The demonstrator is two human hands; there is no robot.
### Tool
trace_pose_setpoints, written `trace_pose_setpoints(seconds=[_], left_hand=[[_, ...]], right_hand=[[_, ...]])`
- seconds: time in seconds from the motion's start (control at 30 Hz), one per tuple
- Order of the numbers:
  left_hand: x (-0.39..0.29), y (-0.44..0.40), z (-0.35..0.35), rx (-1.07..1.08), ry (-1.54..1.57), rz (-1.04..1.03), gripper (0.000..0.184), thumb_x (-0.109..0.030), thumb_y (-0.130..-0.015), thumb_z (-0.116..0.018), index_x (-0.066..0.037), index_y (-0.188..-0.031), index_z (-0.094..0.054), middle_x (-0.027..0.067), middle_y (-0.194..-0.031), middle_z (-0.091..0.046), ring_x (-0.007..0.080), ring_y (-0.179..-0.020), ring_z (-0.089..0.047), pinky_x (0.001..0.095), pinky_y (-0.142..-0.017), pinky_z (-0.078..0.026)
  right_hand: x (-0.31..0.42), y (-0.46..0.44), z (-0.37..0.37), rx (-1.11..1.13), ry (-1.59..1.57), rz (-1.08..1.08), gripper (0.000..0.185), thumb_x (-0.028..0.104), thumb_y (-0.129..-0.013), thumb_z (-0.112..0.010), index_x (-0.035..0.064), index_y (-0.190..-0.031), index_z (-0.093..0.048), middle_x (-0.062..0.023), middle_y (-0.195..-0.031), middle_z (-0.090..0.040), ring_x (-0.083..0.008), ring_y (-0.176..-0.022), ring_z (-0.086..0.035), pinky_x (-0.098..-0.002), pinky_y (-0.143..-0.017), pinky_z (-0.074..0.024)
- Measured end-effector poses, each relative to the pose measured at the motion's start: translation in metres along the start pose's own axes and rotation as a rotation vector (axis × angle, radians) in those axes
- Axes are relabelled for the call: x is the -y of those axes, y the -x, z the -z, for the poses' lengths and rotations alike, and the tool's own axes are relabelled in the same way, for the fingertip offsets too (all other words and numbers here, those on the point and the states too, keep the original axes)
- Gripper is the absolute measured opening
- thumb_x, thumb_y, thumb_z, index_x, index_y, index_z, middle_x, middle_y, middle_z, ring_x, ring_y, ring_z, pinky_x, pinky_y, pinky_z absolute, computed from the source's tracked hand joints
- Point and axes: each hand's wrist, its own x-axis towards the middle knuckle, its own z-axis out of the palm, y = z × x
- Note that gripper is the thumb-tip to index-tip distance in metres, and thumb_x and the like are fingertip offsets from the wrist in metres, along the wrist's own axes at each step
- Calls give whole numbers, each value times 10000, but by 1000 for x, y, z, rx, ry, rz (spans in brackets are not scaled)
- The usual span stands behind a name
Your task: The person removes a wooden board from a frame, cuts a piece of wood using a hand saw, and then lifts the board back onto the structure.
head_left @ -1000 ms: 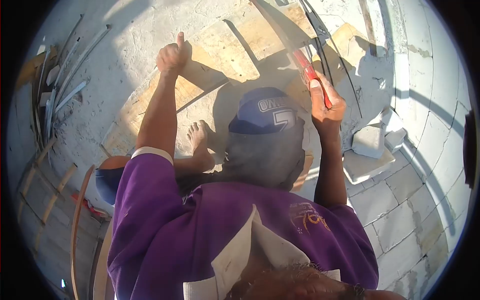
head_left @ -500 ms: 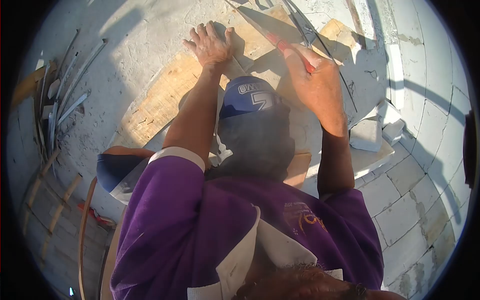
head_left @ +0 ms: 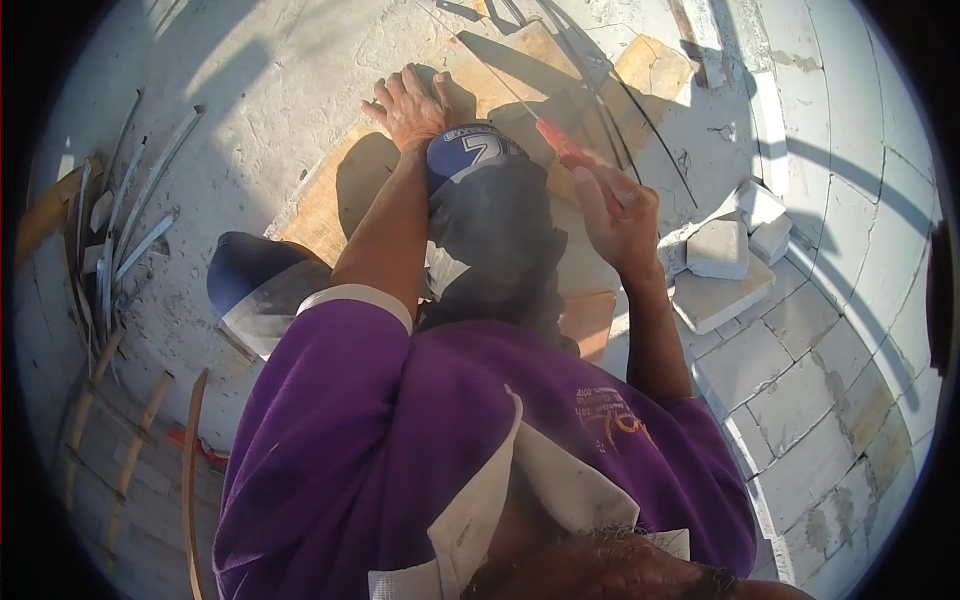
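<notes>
Red-handled saw (head_left: 562, 144) is gripped by the right hand (head_left: 622, 218); left hand (head_left: 412, 112) splays forward.

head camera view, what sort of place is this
Most likely a building site: pale blockwork at the picture's right, loose block pieces, and a red-handled handsaw in the right hand.
</notes>
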Motion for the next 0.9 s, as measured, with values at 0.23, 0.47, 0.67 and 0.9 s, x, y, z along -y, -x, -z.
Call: trace_pose_setpoints(seconds=[0.23, 0.47, 0.67, 0.9], left_hand=[[11, -1, -17, -38, 57, -3, 519, -499, -985, -483, -123, -1334, -557, 104, -1284, -585, 333, -1362, -364, 726, -1112, -112], [6, -21, -16, -100, 48, 3, 443, -453, -977, -528, -114, -1256, -579, 99, -1252, -609, 345, -1329, -396, 708, -1108, -128], [3, 0, -9, -45, 65, 6, 431, -415, -986, -530, -113, -1293, -551, 112, -1323, -572, 349, -1367, -365, 721, -1126, -113], [9, -1, -21, -135, 42, -24, 437, -420, -987, -536, -118, -1304, -540, 110, -1332, -560, 347, -1368, -369, 714, -1135, -120]], right_hand=[[12, 58, 60, -27, -74, -53, 295, 180, -972, -647, -12, -1191, -697, -187, -763, -699, -208, -610, -668, -311, -604, -512], [-21, -7, -11, 22, -119, -41, 322, 166, -982, -632, -17, -1242, -677, -129, -824, -741, -126, -683, -673, -293, -644, -527], [6, 65, 75, 105, -101, -216, 342, 122, -1013, -573, -145, -1214, -646, -212, -1060, -747, -212, -998, -717, -314, -931, -536], [-24, -5, -11, 70, -20, -10, 305, 164, -978, -649, -7, -1228, -689, -120, -772, -725, -134, -656, -656, -313, -626, -518]])
